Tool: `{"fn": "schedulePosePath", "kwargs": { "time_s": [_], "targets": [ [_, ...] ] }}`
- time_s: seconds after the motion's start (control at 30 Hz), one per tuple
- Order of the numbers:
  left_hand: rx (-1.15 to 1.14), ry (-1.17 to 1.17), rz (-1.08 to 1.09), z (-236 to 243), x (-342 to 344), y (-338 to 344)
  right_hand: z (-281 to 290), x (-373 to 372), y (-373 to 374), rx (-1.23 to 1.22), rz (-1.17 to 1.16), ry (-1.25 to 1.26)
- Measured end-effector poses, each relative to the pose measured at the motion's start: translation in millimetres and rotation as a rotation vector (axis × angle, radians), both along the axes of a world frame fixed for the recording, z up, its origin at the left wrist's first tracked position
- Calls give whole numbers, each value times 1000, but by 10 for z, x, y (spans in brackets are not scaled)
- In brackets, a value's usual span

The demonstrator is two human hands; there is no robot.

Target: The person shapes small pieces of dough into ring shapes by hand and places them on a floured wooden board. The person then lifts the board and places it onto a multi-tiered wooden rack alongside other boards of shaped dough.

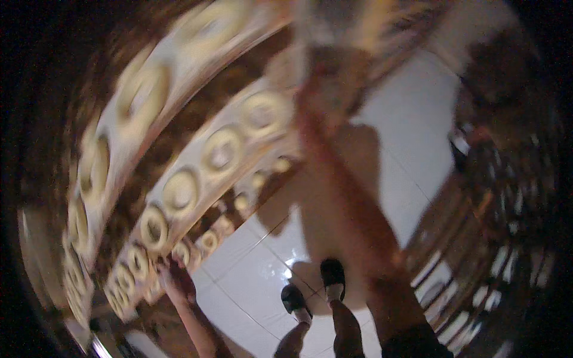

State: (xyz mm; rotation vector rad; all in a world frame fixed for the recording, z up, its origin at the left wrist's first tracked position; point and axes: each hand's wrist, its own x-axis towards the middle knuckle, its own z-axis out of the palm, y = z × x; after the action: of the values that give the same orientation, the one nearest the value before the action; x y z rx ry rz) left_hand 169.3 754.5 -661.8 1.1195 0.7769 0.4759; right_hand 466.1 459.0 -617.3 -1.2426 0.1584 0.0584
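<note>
Pale yellow ring-shaped pieces (181,189), which look like dough, lie in rows along long whitish boards (197,206) on several levels of a rack at the left. My left hand (177,280) is at the near edge of a middle board, its fingertips close to the rings; blur hides whether they grip the edge. My right arm reaches far forward. At the far end of the boards my right hand (313,89) is smeared by motion, beside a blurred whitish and yellow shape (334,24) whose kind I cannot make out.
Pale glossy floor tiles (406,131) lie below, with my feet in dark slippers (332,271) on them. Another rack-like structure (477,268) with dark bars and light patches stands close on the right. A dark blurred shape (501,77) is at the far right.
</note>
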Motion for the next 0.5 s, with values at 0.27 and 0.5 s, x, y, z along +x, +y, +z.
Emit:
{"fn": "schedulePosePath", "kwargs": {
  "time_s": [0.27, 0.5],
  "targets": [
    [-123, 250, -861, 1212, -1227, -1216, 115, -2546, -371, -454, 23, 357],
    [187, 348, -1884, 2632, -722, -3098, 2536, -5056, -1459, -411, 284, 542]
  ]
}}
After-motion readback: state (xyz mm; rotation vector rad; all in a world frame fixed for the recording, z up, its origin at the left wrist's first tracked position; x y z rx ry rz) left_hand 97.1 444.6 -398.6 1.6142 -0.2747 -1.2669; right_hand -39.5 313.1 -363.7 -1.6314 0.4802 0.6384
